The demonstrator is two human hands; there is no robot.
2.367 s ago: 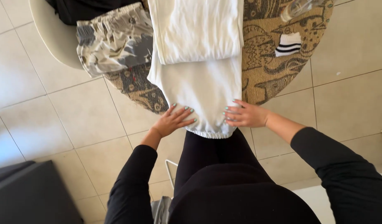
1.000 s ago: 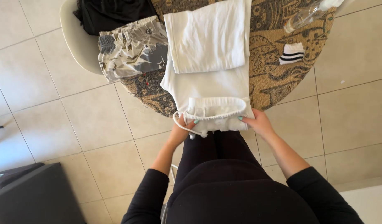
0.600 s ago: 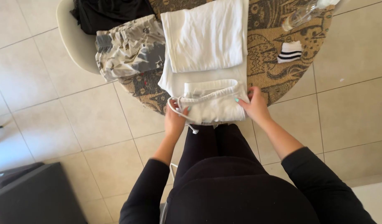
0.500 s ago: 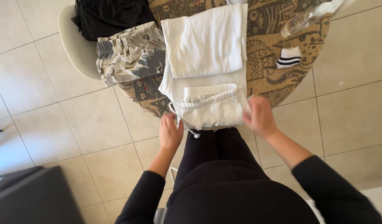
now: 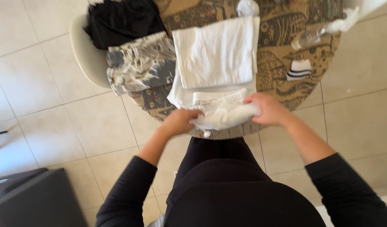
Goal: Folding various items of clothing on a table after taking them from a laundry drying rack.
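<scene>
White trousers (image 5: 216, 54) lie folded on a round table with a patterned brown cloth (image 5: 281, 63). Their waistband end (image 5: 223, 114) with a drawstring is bunched up at the near table edge. My left hand (image 5: 180, 121) grips the left side of that bunched end. My right hand (image 5: 267, 110) grips its right side. Both hands are blurred by motion.
A grey-and-cream patterned garment (image 5: 141, 63) lies left of the trousers, partly on a cream chair (image 5: 86, 54) that also holds a black garment (image 5: 120, 21). A striped sock (image 5: 299, 69) and a clear bottle (image 5: 313, 37) lie at the right. A dark box (image 5: 33, 201) stands on the tiled floor.
The waistband end, which hung over the table edge, has been folded up onto the table. Both hands let go briefly and now grip it, bunching it together.
</scene>
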